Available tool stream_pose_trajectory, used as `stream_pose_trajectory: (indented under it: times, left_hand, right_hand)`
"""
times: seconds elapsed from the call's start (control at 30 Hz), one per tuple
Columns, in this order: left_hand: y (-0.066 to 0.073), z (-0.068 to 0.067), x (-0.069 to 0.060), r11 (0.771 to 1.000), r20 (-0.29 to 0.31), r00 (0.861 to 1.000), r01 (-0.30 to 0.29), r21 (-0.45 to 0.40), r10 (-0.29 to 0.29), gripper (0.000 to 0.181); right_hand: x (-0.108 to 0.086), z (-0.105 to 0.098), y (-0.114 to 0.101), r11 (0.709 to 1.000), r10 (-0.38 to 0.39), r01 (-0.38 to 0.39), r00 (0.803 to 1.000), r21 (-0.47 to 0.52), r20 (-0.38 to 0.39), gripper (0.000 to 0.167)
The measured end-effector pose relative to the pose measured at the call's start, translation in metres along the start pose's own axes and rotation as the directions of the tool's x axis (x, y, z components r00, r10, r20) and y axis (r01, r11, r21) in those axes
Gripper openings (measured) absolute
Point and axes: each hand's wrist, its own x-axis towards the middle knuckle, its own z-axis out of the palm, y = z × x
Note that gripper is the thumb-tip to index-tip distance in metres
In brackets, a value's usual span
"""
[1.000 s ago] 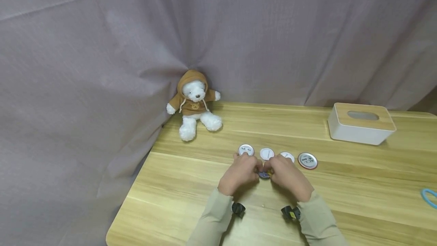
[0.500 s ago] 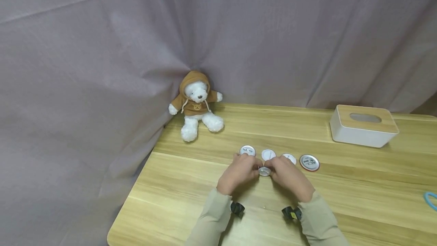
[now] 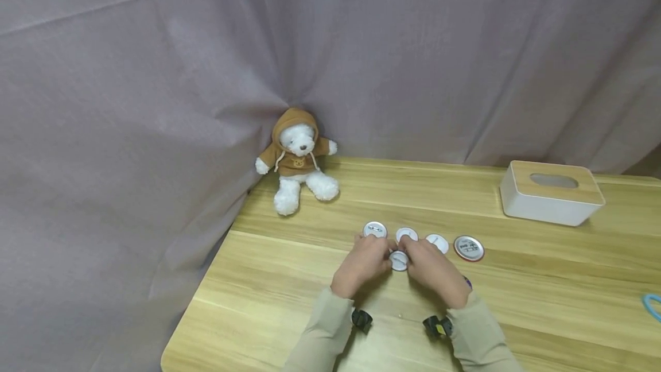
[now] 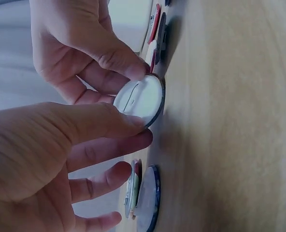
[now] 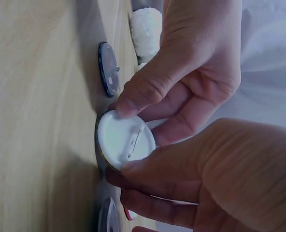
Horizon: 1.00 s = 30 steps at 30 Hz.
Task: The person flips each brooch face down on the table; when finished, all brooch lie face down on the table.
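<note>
A round pin-back badge [image 3: 399, 260] is between both hands, its white back and pin facing up. My left hand [image 3: 364, 263] pinches one edge, thumb on the back, as the left wrist view shows. My right hand [image 3: 431, 266] pinches the opposite edge, thumb also on the back [image 5: 126, 140]. Just beyond the hands lies a row of badges, backs up: a left badge [image 3: 374, 228], a second badge [image 3: 407, 233] partly covered by the right hand, a third badge [image 3: 437, 243] and a right-hand badge [image 3: 469, 248]. The held badge's printed front is hidden.
A purple-edged badge [image 3: 467, 282] peeks out beside the right wrist. A white teddy bear [image 3: 298, 159] in a brown hoodie sits at the back left. The tissue box [image 3: 551, 193] stands at back right, and a blue loop [image 3: 653, 306] at the right edge.
The held badge has turned over: its coloured printed side showed a second ago, and its white pin side faces up now. Both hands stay nearly in place, and the view has shifted slightly.
</note>
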Motion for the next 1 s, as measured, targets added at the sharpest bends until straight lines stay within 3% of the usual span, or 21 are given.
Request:
stream_pose_trajectory:
  times: [0.3,0.8,1.0]
  left_hand:
    - [0.004,0.007,0.001,0.999,-0.002,1.000,0.028,0.034,-0.028,0.013]
    - [0.008,0.014,0.003,0.992,-0.015,0.999,0.040,0.122,-0.039,0.016]
    - [0.011,0.010,0.004,0.987,-0.051,0.998,0.036,0.154,-0.029,0.013]
  right_hand:
    - [0.001,0.003,0.000,0.995,0.031,-0.027,0.999,-0.095,0.041,0.021]
    - [0.001,0.002,0.000,0.984,0.117,-0.100,0.987,-0.149,0.110,0.019]
    - [0.000,-0.002,0.006,0.985,0.087,-0.077,0.994,-0.156,0.063,0.026]
